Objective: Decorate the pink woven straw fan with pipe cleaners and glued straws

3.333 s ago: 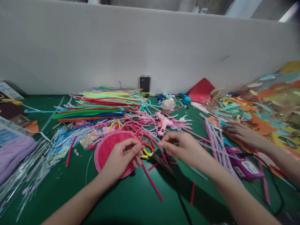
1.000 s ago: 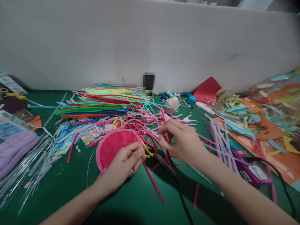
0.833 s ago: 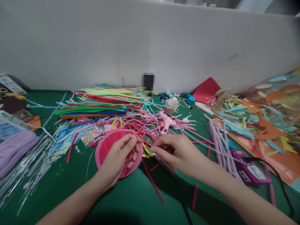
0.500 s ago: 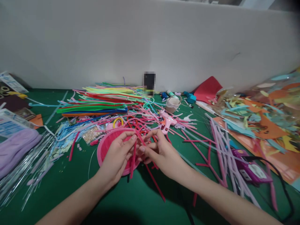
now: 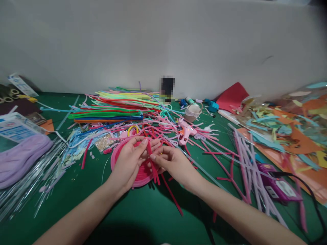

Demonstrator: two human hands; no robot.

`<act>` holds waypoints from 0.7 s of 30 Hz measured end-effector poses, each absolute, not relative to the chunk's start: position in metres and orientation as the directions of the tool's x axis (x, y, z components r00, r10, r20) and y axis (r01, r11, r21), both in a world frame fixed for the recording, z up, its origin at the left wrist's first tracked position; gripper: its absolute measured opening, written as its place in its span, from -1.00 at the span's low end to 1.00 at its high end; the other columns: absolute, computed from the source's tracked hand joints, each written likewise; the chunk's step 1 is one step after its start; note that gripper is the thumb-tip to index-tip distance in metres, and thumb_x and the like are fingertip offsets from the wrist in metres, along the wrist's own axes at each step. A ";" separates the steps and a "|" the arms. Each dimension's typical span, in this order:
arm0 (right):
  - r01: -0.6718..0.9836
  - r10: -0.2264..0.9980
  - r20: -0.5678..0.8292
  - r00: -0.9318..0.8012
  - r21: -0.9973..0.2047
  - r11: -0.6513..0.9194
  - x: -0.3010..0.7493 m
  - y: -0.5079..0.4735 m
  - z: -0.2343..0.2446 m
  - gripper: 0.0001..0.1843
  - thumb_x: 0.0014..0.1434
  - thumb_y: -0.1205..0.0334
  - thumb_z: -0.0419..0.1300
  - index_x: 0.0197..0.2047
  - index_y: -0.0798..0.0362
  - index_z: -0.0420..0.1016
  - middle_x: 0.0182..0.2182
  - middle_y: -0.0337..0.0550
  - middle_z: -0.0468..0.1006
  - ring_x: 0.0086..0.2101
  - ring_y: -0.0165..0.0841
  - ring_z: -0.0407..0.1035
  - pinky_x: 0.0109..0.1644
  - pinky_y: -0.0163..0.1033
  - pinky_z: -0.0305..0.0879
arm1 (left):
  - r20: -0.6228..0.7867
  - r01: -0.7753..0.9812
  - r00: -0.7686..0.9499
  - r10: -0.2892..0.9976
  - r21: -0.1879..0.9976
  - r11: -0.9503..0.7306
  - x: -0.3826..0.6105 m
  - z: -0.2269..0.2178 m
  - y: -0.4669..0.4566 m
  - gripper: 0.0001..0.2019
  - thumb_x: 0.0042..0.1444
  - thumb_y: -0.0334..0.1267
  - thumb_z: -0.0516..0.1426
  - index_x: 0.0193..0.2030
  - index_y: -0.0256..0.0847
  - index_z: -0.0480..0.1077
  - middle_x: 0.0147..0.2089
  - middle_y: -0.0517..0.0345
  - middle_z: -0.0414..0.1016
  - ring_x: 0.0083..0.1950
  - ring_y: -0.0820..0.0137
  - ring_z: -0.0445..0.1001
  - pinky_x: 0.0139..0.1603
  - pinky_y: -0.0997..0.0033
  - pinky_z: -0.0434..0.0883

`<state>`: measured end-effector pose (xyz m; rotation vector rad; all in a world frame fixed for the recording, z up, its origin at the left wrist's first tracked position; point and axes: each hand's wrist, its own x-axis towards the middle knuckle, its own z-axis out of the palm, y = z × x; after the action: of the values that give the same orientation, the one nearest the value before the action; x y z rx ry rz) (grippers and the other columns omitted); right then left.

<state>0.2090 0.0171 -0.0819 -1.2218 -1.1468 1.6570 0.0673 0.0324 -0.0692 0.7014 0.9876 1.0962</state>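
Note:
A round pink disc (image 5: 119, 156) lies on the green table (image 5: 143, 217) in front of me. My left hand (image 5: 130, 162) rests on the disc, fingers curled and pinching a dark pink pipe cleaner (image 5: 154, 169). My right hand (image 5: 170, 162) meets it from the right and pinches the same pipe cleaner, fingertips touching the left hand's. The pipe cleaner's ends hang down past the disc's near edge.
A heap of coloured pipe cleaners (image 5: 109, 112) lies behind the disc. A pink glue gun (image 5: 186, 133) and a small cup (image 5: 192, 113) sit back right. A purple glue gun (image 5: 277, 187) with black cord, paper scraps (image 5: 286, 132) and lilac fabric (image 5: 20, 160) flank the sides.
My right hand reached into the pile at the right, came back with a dark pink pipe cleaner and joined my left hand over the disc. Another person's hand at right has left the view.

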 end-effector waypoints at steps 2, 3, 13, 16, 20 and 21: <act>-0.086 0.917 -0.299 -0.262 -0.940 -0.331 0.209 0.018 -0.082 -0.57 -0.07 -0.10 0.40 -0.38 0.08 0.43 -0.54 -0.27 0.53 -0.53 -0.45 0.39 -0.41 -0.32 0.32 | -0.309 -0.391 0.125 0.943 0.858 0.333 0.067 -0.068 0.033 -0.87 0.19 -0.30 0.21 -0.17 -0.24 0.35 -0.16 -0.03 0.63 -0.16 0.31 0.64 -0.18 0.39 0.56; -0.089 0.915 -0.305 -0.266 -0.937 -0.338 0.209 0.018 -0.082 -0.57 -0.08 -0.09 0.41 -0.37 0.09 0.46 -0.54 -0.27 0.54 -0.54 -0.46 0.38 -0.41 -0.33 0.32 | -0.306 -0.390 0.124 0.944 0.859 0.330 0.067 -0.068 0.034 -0.87 0.20 -0.31 0.20 -0.17 -0.24 0.34 -0.15 -0.04 0.63 -0.15 0.30 0.64 -0.17 0.39 0.56; -0.100 0.921 -0.287 -0.265 -0.941 -0.322 0.211 0.021 -0.079 -0.53 -0.12 -0.15 0.42 -0.34 0.11 0.62 -0.49 -0.21 0.60 -0.51 -0.44 0.44 -0.37 -0.30 0.40 | -0.276 -0.410 0.196 0.941 0.849 0.334 0.068 -0.069 0.031 -0.83 0.20 -0.31 0.21 -0.08 -0.22 0.37 -0.08 -0.06 0.63 0.02 0.26 0.59 -0.10 0.43 0.55; -0.115 0.921 -0.289 -0.262 -0.938 -0.327 0.210 0.021 -0.079 -0.54 -0.09 -0.15 0.40 -0.34 0.11 0.61 -0.52 -0.24 0.57 -0.53 -0.43 0.43 -0.38 -0.29 0.40 | -0.263 -0.412 0.214 0.941 0.849 0.331 0.068 -0.069 0.031 -0.77 0.19 -0.30 0.22 -0.03 -0.21 0.37 -0.09 -0.06 0.63 0.00 0.25 0.60 -0.12 0.44 0.56; -0.125 0.921 -0.301 -0.248 -0.933 -0.339 0.209 0.021 -0.077 -0.58 -0.08 -0.11 0.41 -0.35 0.10 0.60 -0.50 -0.25 0.57 -0.54 -0.45 0.40 -0.38 -0.30 0.38 | -0.245 -0.400 0.220 0.944 0.860 0.317 0.069 -0.070 0.031 -0.73 0.17 -0.27 0.24 -0.01 -0.19 0.37 -0.09 -0.05 0.63 0.00 0.24 0.60 -0.16 0.44 0.57; -0.125 0.919 -0.308 -0.247 -0.930 -0.345 0.209 0.021 -0.077 -0.58 -0.09 -0.10 0.41 -0.35 0.10 0.60 -0.50 -0.25 0.56 -0.54 -0.45 0.40 -0.37 -0.30 0.38 | -0.241 -0.400 0.226 0.944 0.861 0.316 0.069 -0.071 0.031 -0.73 0.17 -0.26 0.24 -0.01 -0.18 0.36 -0.09 -0.04 0.63 -0.02 0.24 0.60 -0.17 0.43 0.57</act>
<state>0.2092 0.0214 -0.0768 -1.2044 -1.0647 1.7014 0.0687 0.0312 -0.0707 0.7554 0.8902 1.0585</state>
